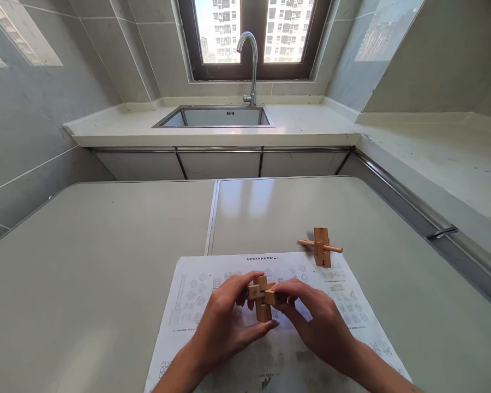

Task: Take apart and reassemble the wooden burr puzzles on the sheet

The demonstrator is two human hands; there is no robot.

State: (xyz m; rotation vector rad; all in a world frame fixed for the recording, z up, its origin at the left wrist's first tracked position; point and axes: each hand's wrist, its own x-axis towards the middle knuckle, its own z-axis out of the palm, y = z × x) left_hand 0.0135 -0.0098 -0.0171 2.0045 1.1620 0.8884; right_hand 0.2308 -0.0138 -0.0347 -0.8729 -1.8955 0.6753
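Observation:
Between my two hands is a wooden burr puzzle (262, 305) of crossed, interlocking blocks, held above a printed sheet. My left hand (229, 314) grips it from the left, with fingers over the top and the thumb under its lower end. On the right side, my right hand (311, 314) pinches a block that sticks out toward it. The sheet (196, 273) carries rows of small puzzle drawings and lies partly under my hands. At its top right corner rests a second wooden puzzle (321, 248), a flat piece crossed by a thin round rod.
The pale table (106, 262) has a seam strip (213, 218) running away from me. Beyond it stands a white counter (311, 123) with a sink (213, 117) and a tall curved faucet (253, 65) below a window. A ledge with a metal rail (409, 191) borders the right side.

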